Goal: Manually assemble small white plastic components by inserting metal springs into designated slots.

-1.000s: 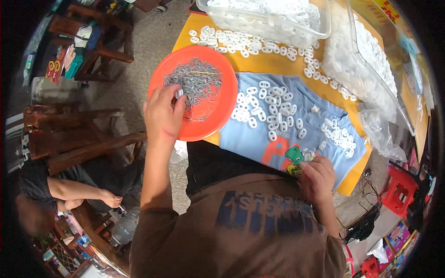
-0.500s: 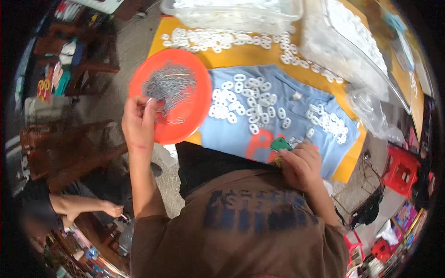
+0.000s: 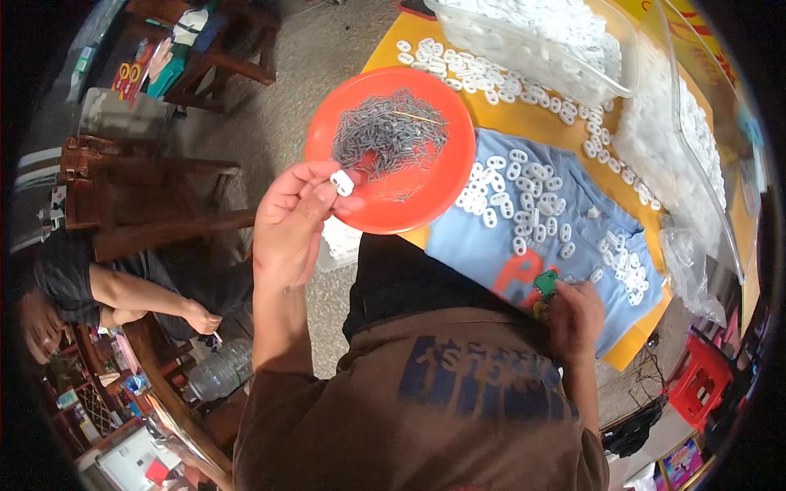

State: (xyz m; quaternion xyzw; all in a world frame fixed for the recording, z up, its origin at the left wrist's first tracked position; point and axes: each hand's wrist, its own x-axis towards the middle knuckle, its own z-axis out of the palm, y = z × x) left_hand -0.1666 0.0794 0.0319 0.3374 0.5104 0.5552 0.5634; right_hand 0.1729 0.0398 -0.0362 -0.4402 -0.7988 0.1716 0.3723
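My left hand is raised beside the near left rim of a red plate, pinching a small white oval plastic piece with two holes between thumb and fingers. A heap of thin grey metal pins lies on the plate, with one yellowish stick across it. To the right, a folded blue T-shirt carries loose groups of the same white pieces. Low over the shirt's near edge is my right hand, beside a green patch. Its fingers are curled and smeared, so any held thing is hidden.
A clear tub of white pieces stands at the table's far side, with a large clear bag of them to its right. More pieces line the yellow tabletop. A red stool stands right; another person's hand shows at left.
My left hand has come away from the pins on the plate and now holds a white piece up near the rim. The view has swung, shifting the table rightward.
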